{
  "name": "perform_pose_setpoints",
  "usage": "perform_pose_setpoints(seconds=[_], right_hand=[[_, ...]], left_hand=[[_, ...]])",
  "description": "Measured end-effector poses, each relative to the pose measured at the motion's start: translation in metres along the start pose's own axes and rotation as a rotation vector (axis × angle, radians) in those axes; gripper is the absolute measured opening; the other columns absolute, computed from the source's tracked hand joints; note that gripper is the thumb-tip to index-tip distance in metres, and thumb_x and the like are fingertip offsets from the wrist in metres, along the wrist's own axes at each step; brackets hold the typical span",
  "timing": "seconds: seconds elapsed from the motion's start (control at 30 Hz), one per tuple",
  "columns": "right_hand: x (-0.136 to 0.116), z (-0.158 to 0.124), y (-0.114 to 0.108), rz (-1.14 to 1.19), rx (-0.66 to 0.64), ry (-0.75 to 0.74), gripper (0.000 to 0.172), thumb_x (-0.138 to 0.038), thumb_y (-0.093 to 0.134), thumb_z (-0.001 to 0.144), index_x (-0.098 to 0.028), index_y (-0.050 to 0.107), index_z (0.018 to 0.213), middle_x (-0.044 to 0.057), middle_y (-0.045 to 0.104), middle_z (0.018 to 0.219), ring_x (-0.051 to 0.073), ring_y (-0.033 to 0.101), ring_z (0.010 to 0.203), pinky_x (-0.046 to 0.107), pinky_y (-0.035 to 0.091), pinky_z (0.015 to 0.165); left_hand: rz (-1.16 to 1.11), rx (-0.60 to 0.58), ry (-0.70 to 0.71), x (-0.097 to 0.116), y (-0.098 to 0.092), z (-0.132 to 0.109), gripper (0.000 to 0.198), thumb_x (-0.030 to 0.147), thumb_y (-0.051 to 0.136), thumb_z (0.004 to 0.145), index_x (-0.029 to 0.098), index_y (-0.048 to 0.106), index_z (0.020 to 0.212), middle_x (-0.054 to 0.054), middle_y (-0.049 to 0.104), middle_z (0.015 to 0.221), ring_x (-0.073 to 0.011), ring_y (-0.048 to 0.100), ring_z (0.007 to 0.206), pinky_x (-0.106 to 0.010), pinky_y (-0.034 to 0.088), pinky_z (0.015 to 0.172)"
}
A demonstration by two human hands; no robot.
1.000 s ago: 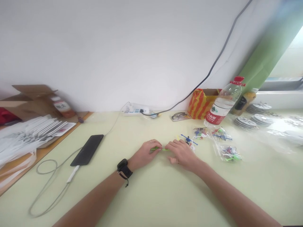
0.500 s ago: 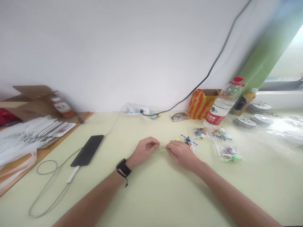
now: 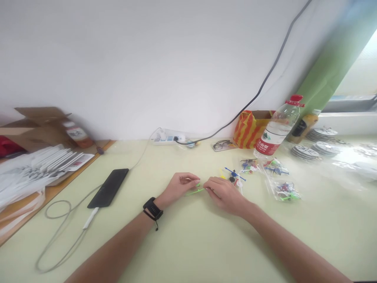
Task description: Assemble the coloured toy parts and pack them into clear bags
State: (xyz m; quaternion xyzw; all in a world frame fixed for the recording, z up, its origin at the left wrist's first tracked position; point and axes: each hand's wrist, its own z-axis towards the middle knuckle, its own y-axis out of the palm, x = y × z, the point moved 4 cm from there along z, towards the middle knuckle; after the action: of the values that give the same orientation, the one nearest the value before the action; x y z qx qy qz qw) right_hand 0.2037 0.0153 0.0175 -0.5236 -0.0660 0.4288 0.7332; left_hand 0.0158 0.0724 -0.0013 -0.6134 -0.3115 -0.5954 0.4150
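Note:
Near the middle of the table, my left hand pinches a small green plastic piece between thumb and fingertips. Facing it, my right hand is closed on the end of a thin green plastic strip, which reaches left below my left fingertips. The two green parts look apart, though the fingers hide some of both. Just beyond my right hand lies a loose group of small plastic parts: a blue arrow, a black round piece, and white, red and yellow bits.
Clear bags of coloured parts lie to the right, by a large water bottle and a striped bag. Stacks of discs stand farther right. At left are a phone on a cable and plastic-wrapped cards.
My hands have drawn slightly apart at the fingertips. A small green piece now shows at my left fingertips, and the green strip has shifted a little left with my right hand.

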Motion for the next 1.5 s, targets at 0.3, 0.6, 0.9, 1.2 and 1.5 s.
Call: perform_pose_setpoints(seconds=[0.3, 0.6, 0.9, 1.2, 1.5], right_hand=[[0.004, 0.0, -0.004, 0.007, 0.068, 0.083, 0.019, -0.013, 0.045, 0.099, -0.02, 0.062, 0.1, 0.005, 0.068, 0.089, 0.019, 0.063, 0.08, 0.03, 0.042, 0.071], [0.006, 0.0, -0.003, -0.017, 0.087, 0.111, 0.017, -0.013, 0.047, 0.098, -0.021, 0.062, 0.097, 0.004, 0.069, 0.086, 0.018, 0.062, 0.077, 0.029, 0.038, 0.068], [0.005, -0.001, -0.002, -0.019, 0.091, 0.119, 0.016, -0.013, 0.048, 0.097, -0.021, 0.062, 0.096, 0.003, 0.069, 0.086, 0.018, 0.063, 0.079, 0.03, 0.039, 0.07], [0.004, 0.001, -0.005, 0.164, 0.095, 0.149, 0.016, -0.017, 0.046, 0.099, -0.022, 0.061, 0.096, 0.004, 0.066, 0.088, 0.017, 0.061, 0.076, 0.029, 0.044, 0.067], [0.016, 0.002, -0.009, 0.357, 0.226, 0.245, 0.021, -0.025, 0.049, 0.099, -0.023, 0.06, 0.118, 0.007, 0.063, 0.1, 0.019, 0.061, 0.084, 0.033, 0.052, 0.074]], left_hand=[[-0.025, -0.059, 0.02, 0.006, 0.004, -0.003, 0.033, 0.044, 0.073, 0.088, 0.016, 0.08, 0.106, -0.011, 0.078, 0.11, -0.0274, 0.072, 0.105, -0.042, 0.057, 0.099], [0.055, -0.068, 0.124, 0.009, 0.012, -0.007, 0.031, 0.037, 0.077, 0.085, 0.015, 0.077, 0.108, -0.012, 0.076, 0.109, -0.025, 0.072, 0.102, -0.04, 0.058, 0.097], [0.209, 0.019, 0.269, 0.011, 0.012, -0.01, 0.021, 0.031, 0.075, 0.085, 0.016, 0.077, 0.101, -0.009, 0.075, 0.099, -0.0211, 0.072, 0.091, -0.036, 0.061, 0.089], [0.104, -0.011, 0.249, 0.021, 0.011, -0.011, 0.018, 0.031, 0.076, 0.084, 0.015, 0.075, 0.093, -0.01, 0.075, 0.096, -0.0212, 0.07, 0.09, -0.037, 0.059, 0.088], [-0.109, -0.104, 0.046, 0.015, 0.006, -0.006, 0.03, 0.037, 0.08, 0.083, 0.017, 0.073, 0.106, -0.01, 0.075, 0.107, -0.0217, 0.07, 0.099, -0.035, 0.054, 0.09]])
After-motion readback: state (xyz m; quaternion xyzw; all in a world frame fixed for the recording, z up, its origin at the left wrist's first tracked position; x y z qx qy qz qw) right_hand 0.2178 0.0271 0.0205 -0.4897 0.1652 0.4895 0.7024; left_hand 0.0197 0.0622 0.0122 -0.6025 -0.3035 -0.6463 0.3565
